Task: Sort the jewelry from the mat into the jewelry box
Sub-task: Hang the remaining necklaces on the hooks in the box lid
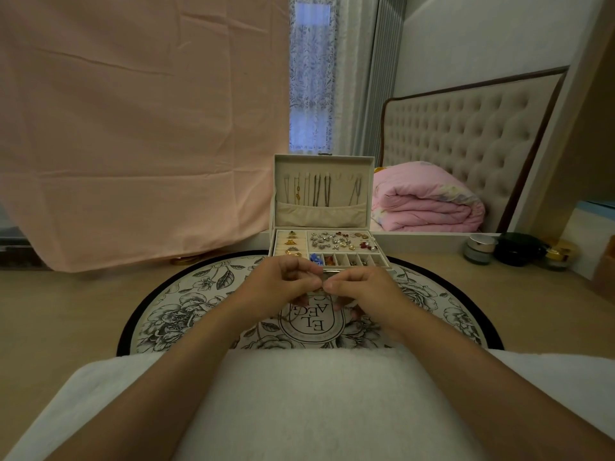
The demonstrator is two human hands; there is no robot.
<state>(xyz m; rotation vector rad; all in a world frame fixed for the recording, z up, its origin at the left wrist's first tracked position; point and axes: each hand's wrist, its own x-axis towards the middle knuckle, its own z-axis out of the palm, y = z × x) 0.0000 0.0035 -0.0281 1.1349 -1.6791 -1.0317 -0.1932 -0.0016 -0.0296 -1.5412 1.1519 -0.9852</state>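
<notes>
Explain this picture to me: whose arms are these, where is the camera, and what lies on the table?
No machine here: a person wears one camera on the head, looking down at their own two arms. The left hand and right hand meet over a round flowered mat, together pinching a small piece of jewelry, too tiny to identify. Behind stands the open jewelry box: necklaces hang in its lid, rings and earrings fill its tray. Cosmetic jars sit to the right.
</notes>
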